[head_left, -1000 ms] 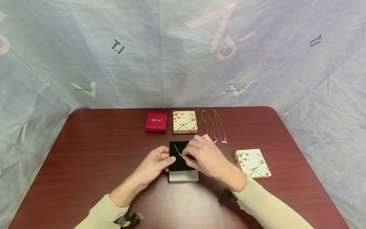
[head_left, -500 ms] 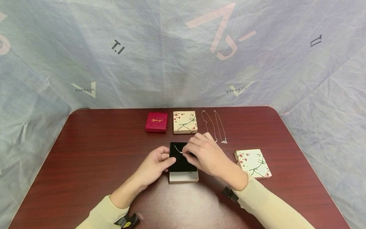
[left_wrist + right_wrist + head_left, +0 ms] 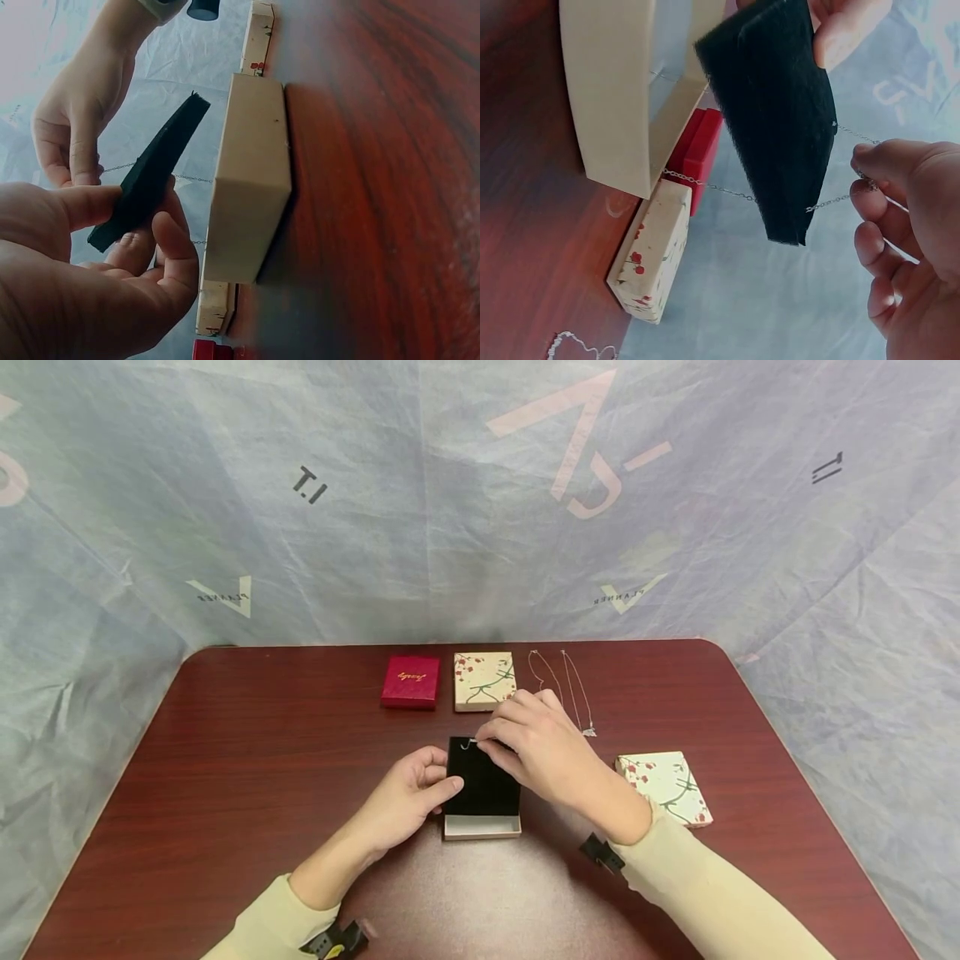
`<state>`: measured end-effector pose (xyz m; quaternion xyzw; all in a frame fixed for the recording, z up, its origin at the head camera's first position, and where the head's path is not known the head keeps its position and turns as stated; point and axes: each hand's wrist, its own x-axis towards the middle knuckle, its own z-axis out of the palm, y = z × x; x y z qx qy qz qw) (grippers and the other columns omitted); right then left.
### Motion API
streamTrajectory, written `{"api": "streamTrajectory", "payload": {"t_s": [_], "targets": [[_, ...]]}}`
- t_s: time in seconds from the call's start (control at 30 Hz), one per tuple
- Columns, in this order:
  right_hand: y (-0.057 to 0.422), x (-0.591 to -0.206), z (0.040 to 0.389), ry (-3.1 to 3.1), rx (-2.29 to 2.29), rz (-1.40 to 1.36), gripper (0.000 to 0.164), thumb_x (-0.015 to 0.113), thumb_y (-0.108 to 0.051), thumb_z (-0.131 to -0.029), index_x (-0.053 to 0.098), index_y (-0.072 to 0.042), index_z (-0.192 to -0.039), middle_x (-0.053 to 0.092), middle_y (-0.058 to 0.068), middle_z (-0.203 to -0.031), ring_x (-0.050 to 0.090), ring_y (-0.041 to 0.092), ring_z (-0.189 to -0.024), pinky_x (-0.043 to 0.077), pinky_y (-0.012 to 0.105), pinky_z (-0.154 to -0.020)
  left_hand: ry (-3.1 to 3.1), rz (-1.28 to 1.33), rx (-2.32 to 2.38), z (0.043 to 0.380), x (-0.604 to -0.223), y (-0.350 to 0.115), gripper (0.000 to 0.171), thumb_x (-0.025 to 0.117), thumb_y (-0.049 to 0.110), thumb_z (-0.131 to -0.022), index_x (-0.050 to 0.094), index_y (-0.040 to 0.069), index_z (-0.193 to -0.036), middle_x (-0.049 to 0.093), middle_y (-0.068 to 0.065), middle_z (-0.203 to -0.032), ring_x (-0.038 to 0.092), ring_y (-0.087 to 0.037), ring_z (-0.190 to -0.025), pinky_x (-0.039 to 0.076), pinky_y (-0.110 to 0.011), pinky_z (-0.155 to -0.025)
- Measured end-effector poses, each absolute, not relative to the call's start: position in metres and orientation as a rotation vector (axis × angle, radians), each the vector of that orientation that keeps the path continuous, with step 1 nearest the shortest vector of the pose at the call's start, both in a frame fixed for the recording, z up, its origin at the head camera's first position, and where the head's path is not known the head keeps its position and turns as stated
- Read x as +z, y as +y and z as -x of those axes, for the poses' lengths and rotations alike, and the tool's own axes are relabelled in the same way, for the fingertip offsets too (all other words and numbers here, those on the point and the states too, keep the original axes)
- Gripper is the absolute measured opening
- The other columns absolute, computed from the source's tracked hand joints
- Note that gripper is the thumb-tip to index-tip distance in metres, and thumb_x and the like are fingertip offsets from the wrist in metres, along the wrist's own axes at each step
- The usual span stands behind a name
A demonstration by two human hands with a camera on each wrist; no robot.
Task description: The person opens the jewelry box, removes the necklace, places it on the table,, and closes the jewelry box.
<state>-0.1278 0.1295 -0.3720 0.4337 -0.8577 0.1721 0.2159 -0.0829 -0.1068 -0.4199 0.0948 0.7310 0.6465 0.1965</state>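
My left hand [image 3: 408, 793] pinches the left edge of a black foam jewelry insert [image 3: 480, 787], thumb on its face and fingers behind. The insert is held tilted over a small open box base [image 3: 483, 828], whose pale inside shows along the near side. At the insert's far edge, my right hand [image 3: 540, 747] pinches a silver necklace [image 3: 829, 203] between thumb and forefinger. In the right wrist view the chain runs from the fingertips to the insert's edge, and another stretch hangs from behind the insert down to the box. Most of the necklace is hidden in the head view.
Behind the box stand a red box [image 3: 410, 681] and a cream floral box [image 3: 483, 679]. Two fine necklaces [image 3: 576, 689] lie to their right, partly behind my right hand. A floral box lid [image 3: 663, 787] lies at the right, near my right forearm.
My right hand has moved slightly away toward the insert's far edge, drawing the chain with it; less chain shows on the black face. The insert has shifted slightly toward me.
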Motion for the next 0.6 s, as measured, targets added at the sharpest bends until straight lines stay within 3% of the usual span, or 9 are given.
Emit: {"api": "streamTrajectory", "payload": {"t_s": [0.6], "targets": [[0.113, -0.369, 0.141, -2.551, 0.585, -1.027, 0.006, 0.077, -0.024, -0.099, 0.080, -0.019, -0.099, 0.070, -0.008, -0.092, 0.058, 0.016, -0.089, 0.038, 0.038, -0.079, 2.080, -0.275, 1.793, 0.081, -0.420, -0.104, 0.018, 0.065, 0.007, -0.103, 0.054, -0.002, -0.114, 0.074, -0.010, -0.098, 0.059, -0.017, -0.077, 0.050, -0.029, -0.070]]}}
